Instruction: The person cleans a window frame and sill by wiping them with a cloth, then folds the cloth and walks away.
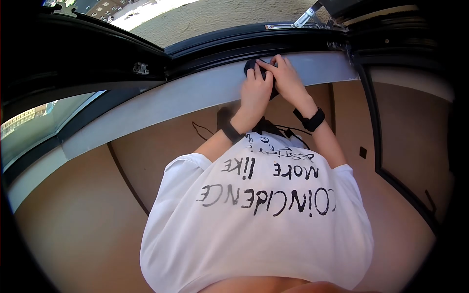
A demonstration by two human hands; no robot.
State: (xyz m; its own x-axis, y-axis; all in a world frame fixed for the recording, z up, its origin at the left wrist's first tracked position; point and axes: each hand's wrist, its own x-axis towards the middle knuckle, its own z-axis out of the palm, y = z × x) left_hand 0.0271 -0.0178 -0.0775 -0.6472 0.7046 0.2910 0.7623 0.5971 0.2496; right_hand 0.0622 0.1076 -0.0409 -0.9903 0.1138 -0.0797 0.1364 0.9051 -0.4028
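Both hands are together over the window sill (195, 87), a pale grey ledge below an open dark-framed window. My left hand (255, 91) has its fingers closed on a dark, bunched piece of cloth (250, 64). My right hand (286, 78) touches the same cloth from the other side, its fingers bent and partly overlapping those of the left. Some of the cloth shows beneath and between the hands and hangs over the sill's near edge. The fingertips partly hide how it is folded.
A dark window sash (97, 63) stands open on the left. At the upper right, a metal hinge arm (305, 17) joins the frame. Rough wall and buildings show outside. Below the sill lie the brown floor (63, 210) and a thin black cable (201, 128).
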